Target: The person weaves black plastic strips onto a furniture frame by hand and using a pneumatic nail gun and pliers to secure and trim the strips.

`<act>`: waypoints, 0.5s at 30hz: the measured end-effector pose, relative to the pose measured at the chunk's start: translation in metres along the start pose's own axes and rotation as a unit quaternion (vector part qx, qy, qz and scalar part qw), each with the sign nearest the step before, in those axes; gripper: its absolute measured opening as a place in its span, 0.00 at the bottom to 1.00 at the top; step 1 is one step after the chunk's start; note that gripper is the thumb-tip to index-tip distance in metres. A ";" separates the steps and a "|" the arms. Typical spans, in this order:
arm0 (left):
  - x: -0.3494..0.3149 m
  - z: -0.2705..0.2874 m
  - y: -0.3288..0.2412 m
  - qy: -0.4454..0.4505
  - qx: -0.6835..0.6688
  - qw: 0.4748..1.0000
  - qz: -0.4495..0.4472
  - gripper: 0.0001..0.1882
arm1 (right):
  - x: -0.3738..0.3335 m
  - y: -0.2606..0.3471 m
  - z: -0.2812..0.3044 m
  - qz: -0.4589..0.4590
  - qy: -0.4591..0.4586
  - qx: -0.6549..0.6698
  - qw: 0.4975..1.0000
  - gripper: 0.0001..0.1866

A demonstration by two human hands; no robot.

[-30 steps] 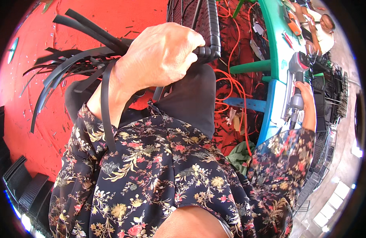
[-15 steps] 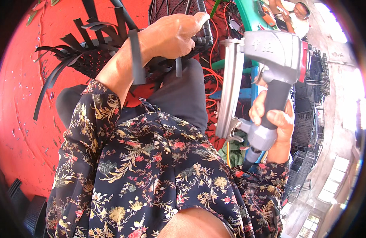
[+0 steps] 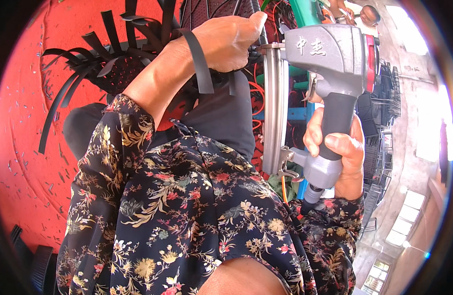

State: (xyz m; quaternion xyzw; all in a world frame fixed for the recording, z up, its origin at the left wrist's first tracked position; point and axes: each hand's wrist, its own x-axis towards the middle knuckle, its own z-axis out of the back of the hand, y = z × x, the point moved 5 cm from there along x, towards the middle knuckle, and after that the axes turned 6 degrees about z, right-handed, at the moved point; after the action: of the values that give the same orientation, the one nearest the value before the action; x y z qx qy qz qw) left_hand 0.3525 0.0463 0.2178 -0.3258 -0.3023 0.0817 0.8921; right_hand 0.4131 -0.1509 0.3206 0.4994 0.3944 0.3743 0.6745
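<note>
My right hand [image 3: 345, 142] is wrapped around the black grip of a grey air nail gun [image 3: 329, 59]. The gun's long silver magazine [image 3: 274, 113] stands upright on its left side, beside the woven piece. My left hand [image 3: 226, 43] is closed at the edge of a black woven panel [image 3: 123, 73] on a frame, its fingertips mostly hidden. A flat black strip [image 3: 232, 83] comes out below that fist. Another strip [image 3: 199, 64] hangs across my left wrist. Several loose strip ends [image 3: 111, 32] stick up from the panel, which lies over my legs.
Red covering [image 3: 25, 123] spreads over the floor at left, littered with small scraps. An orange hose [image 3: 284, 189] runs by the gun's base. Beyond the gun are a green frame [image 3: 305, 12], stacked black woven furniture [image 3: 379, 103] and another person [image 3: 366, 15].
The nail gun in my right hand has moved left and slightly up, closer to the woven panel. My left hand has shifted a little to the right, staying closed.
</note>
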 end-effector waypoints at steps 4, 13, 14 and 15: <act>0.005 -0.007 0.004 -0.006 0.016 1.000 0.016 0.31 | 0.004 -0.001 0.000 -0.005 0.019 -0.004 1.000 0.23; 0.007 -0.001 -0.012 0.027 0.021 0.998 0.051 0.21 | 0.002 0.005 0.012 -0.084 0.046 -0.051 0.994 0.28; 0.008 -0.001 -0.013 0.037 0.021 0.997 0.059 0.20 | 0.002 0.006 0.011 -0.086 0.052 -0.060 0.993 0.26; 0.007 0.000 -0.014 0.013 0.014 0.999 0.039 0.19 | 0.001 0.007 0.011 -0.090 0.061 -0.069 0.992 0.25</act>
State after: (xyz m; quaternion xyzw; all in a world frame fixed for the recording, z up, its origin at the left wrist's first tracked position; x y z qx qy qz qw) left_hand 0.3570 0.0377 0.2303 -0.3259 -0.2765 0.1166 0.8965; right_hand 0.4230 -0.1526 0.3296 0.3901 0.4513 0.3681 0.7132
